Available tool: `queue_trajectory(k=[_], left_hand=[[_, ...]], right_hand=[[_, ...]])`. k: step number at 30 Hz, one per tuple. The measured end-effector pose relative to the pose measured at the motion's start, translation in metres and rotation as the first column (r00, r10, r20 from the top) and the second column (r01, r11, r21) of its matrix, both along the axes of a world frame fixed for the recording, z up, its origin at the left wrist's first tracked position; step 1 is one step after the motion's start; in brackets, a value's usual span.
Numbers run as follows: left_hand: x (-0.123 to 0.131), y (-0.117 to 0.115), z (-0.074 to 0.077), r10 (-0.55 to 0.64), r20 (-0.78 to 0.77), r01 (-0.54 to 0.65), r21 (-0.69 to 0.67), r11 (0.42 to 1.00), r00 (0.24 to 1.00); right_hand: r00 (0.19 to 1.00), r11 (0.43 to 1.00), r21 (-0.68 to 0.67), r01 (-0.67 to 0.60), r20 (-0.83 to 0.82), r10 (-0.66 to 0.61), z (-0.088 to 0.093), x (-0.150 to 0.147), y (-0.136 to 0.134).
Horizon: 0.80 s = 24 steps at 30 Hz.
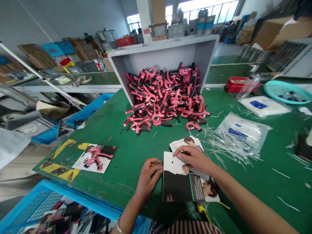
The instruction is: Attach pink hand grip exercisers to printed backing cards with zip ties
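Note:
Both my hands work at a printed cardboard packaging card [181,182] lying on the green work mat [122,185], its white top punched with a round hole. My right hand [193,158] lies across the card, with the thumb tucked under its white flap. A second printed card [186,143] sticks out beyond those fingers. My left hand [148,178] has curled fingertips against the card's left edge. A heap of pink and black hand grippers [165,97] lies farther ahead, spilling from a grey open-fronted box [163,55]. One gripper sits on a photo card [95,158] to my left.
Loose white plastic ties [224,146] and a clear bag [242,131] lie right of my hands. A blue crate of printed cards [48,208] stands at the near left edge. A teal basin [287,92] and a red tray [240,85] stand far right.

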<state>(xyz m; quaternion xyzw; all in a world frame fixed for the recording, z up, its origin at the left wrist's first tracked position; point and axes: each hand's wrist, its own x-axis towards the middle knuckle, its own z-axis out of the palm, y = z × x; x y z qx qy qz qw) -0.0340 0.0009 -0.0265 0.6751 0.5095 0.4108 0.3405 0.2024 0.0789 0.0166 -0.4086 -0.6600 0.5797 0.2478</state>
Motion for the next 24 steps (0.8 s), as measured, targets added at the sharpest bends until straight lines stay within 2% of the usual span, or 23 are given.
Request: queue_trajectory(k=[2,5,9,12,14,17,19,21,24], left_hand=[[0.007,0.005,0.0,0.007,0.021,-0.007,0.002,1.0,1.0],[0.012,0.006,0.001,-0.08,0.082,0.085,-0.055,0.995,0.993],[0.001,-0.006,0.006,-0.193,0.131,0.211,-0.142,0.967,0.972],[-0.009,-0.016,0.008,-0.256,0.105,0.269,-0.145,0.952,0.961],[-0.01,-0.017,0.007,-0.247,0.054,0.252,-0.1,0.963,0.967],[-0.001,-0.01,0.0,-0.123,-0.001,0.123,-0.007,0.992,0.992],[0.007,-0.003,-0.004,-0.089,-0.001,0.089,0.01,0.996,0.996],[0.013,-0.001,-0.006,-0.141,0.016,0.142,-0.025,0.99,0.99],[0.009,-0.009,0.0,-0.213,0.069,0.221,-0.134,0.966,0.975]], right_hand=[[1.0,1.0,0.003,-0.003,0.0,0.003,0.0,-0.001,-0.001],[1.0,0.999,0.032,0.005,0.016,-0.006,-0.002,0.0,-0.001],[0.999,0.999,0.041,0.016,0.051,-0.018,-0.005,0.003,0.0],[0.999,0.997,0.078,0.011,0.051,-0.015,-0.005,0.002,0.002],[0.999,0.997,0.073,0.006,0.033,-0.008,-0.005,0.0,0.002],[1.0,0.999,0.028,-0.025,0.007,0.025,-0.005,-0.004,0.001],[0.999,0.999,-0.02,-0.038,-0.017,0.038,-0.005,-0.006,-0.001],[0.999,0.998,-0.055,-0.035,-0.028,0.033,-0.005,-0.005,-0.002],[1.0,0.999,-0.05,-0.007,-0.016,0.006,-0.004,0.0,-0.003]])
